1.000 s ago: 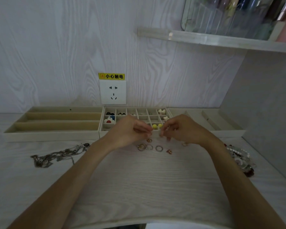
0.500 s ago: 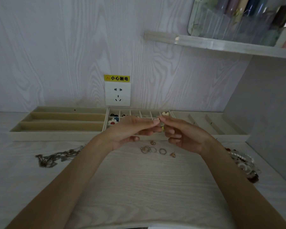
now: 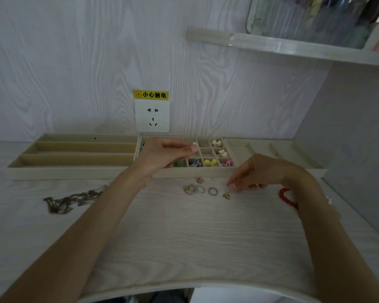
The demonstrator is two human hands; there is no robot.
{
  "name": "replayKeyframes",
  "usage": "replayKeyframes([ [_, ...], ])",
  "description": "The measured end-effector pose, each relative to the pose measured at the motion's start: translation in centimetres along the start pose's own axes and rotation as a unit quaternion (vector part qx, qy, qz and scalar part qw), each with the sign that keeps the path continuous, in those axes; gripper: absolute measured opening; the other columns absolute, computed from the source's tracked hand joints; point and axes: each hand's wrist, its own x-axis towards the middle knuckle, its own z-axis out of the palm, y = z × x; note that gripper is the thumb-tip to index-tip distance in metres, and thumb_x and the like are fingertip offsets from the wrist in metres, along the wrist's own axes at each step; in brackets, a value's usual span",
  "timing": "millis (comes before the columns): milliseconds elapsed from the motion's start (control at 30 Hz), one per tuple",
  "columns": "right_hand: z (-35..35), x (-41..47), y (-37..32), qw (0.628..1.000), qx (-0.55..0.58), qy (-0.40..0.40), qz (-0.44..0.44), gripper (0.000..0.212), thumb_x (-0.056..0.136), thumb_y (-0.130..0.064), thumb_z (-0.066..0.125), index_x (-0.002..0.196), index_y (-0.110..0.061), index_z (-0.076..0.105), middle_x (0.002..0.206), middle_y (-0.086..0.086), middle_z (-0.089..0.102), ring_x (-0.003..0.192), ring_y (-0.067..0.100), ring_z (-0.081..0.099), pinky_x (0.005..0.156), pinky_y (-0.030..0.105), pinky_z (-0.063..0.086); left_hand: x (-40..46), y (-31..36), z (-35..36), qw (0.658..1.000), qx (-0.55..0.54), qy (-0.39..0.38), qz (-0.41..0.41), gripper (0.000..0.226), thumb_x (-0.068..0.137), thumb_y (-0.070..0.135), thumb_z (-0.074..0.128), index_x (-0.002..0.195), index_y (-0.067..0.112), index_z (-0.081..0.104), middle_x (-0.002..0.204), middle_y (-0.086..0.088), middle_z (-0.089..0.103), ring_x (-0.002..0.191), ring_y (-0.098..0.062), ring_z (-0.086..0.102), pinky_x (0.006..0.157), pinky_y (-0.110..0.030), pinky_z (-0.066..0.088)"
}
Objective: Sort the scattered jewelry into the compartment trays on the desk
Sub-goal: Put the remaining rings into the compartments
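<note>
My left hand (image 3: 164, 155) hovers over the grid tray (image 3: 206, 172), thumb and fingertips pinched together around something too small to make out. My right hand (image 3: 260, 173) is low over the desk just right of the loose pieces, its fingers relaxed, pointing down-left and holding nothing I can see. Several rings (image 3: 213, 191) lie in a short row in front of the tray, with one more ring (image 3: 199, 180) behind them and a small gold charm (image 3: 226, 195) close to my right fingertips. The tray's cells hold yellow balls (image 3: 211, 162), pale hearts (image 3: 216, 143) and other small pieces.
A long-slot tray (image 3: 74, 172) sits at the left and a divided tray (image 3: 271, 149) at the right. Tangled chains (image 3: 72, 199) lie on the left of the desk. A red bead bracelet (image 3: 287, 199) is partly hidden behind my right wrist. A wall socket (image 3: 152, 115) and a shelf (image 3: 293, 47) are above.
My hands, which met in front of the grid tray, have parted. The left rose back over the tray, still pinched. The right dropped to the desk beside the rings.
</note>
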Motion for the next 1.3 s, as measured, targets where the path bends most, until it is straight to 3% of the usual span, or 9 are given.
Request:
replayKeyframes([
  [267,0.7,0.6,0.0,1.000,-0.030,-0.006,0.001,0.015,0.072,-0.035,0.078,0.083,-0.025,0.077,0.068,-0.009,0.067,0.057,0.002,0.051,0.054,0.017,0.039,0.2,0.3,-0.7,0.998,0.014,0.051,0.031,0.011,0.072,0.021,0.080,0.081,0.021,0.074,0.064,0.013,0.071,0.055,0.009,0.061,0.044,-0.005,0.038],
  [433,0.9,0.9,-0.1,1.000,-0.025,0.002,-0.014,0.012,0.079,-0.028,0.073,0.084,-0.017,0.076,0.066,-0.007,0.068,0.054,0.002,0.054,0.048,0.015,0.040,0.7,1.1,-2.9,0.992,0.020,0.104,0.067,0.012,0.074,0.020,0.078,0.085,0.019,0.073,0.060,0.015,0.069,0.055,0.006,0.062,0.047,-0.005,0.042],
  [600,0.6,0.7,-1.2,0.963,0.249,0.092,-0.053,0.006,0.083,-0.009,0.067,0.078,-0.007,0.067,0.085,0.008,0.075,0.078,0.016,0.072,0.066,0.017,0.056,1.7,1.1,-5.0,0.987,0.023,0.139,0.075,0.011,0.072,0.025,0.079,0.081,0.022,0.072,0.057,0.017,0.067,0.052,0.010,0.059,0.044,-0.003,0.039],
  [733,0.4,1.4,-2.3,0.926,0.338,0.151,-0.072,0.007,0.084,-0.008,0.065,0.081,-0.003,0.067,0.089,0.014,0.074,0.080,0.019,0.072,0.074,0.022,0.058,3.1,1.0,-5.9,0.986,0.129,0.065,0.081,0.014,0.071,0.030,0.079,0.082,0.025,0.074,0.072,0.013,0.072,0.063,0.006,0.065,0.057,-0.007,0.046],
  [800,0.0,2.2,-2.8,0.928,0.328,0.169,-0.059,0.006,0.083,-0.008,0.066,0.082,-0.001,0.068,0.087,0.016,0.074,0.075,0.019,0.072,0.071,0.022,0.058,4.2,1.0,-5.9,0.961,0.261,0.002,0.086,0.016,0.073,0.033,0.078,0.086,0.025,0.076,0.079,0.013,0.072,0.077,-0.002,0.068,0.079,-0.019,0.051],
  [867,-0.4,2.9,-3.2,0.939,0.296,0.171,-0.048,0.006,0.081,-0.010,0.070,0.082,-0.004,0.070,0.083,0.012,0.074,0.068,0.016,0.071,0.066,0.021,0.058,5.5,1.0,-5.6,0.929,0.360,-0.035,0.086,0.015,0.074,0.036,0.077,0.087,0.028,0.076,0.079,0.016,0.068,0.085,-0.006,0.066,0.091,-0.031,0.050],
  [1100,-0.4,3.5,-2.8,0.945,0.222,0.234,-0.050,0.005,0.078,-0.022,0.074,0.080,-0.017,0.072,0.063,0.001,0.068,0.051,0.006,0.058,0.048,0.011,0.045,9.4,2.0,-3.3,0.817,0.556,-0.130,0.077,0.013,0.078,0.041,0.074,0.089,0.035,0.074,0.082,0.016,0.062,0.085,-0.011,0.059,0.069,-0.026,0.044],
  [1200,-0.3,3.3,-2.6,0.939,0.230,0.249,-0.059,0.009,0.079,-0.022,0.073,0.084,-0.014,0.072,0.062,0.003,0.066,0.048,0.005,0.055,0.046,0.012,0.043,10.3,1.7,-2.7,0.797,0.581,-0.150,0.061,0.013,0.078,0.039,0.074,0.090,0.035,0.074,0.074,0.021,0.054,0.084,-0.013,0.058,0.064,-0.025,0.041],
  [1300,0.1,3.3,-2.6,0.937,0.238,0.248,-0.059,0.009,0.078,-0.020,0.073,0.083,-0.013,0.072,0.060,0.005,0.064,0.045,0.005,0.052,0.045,0.012,0.042,10.6,1.5,-2.5,0.783,0.598,-0.156,0.071,0.017,0.079,0.039,0.073,0.095,0.034,0.075,0.081,0.018,0.058,0.087,-0.013,0.060,0.063,-0.023,0.040],
])
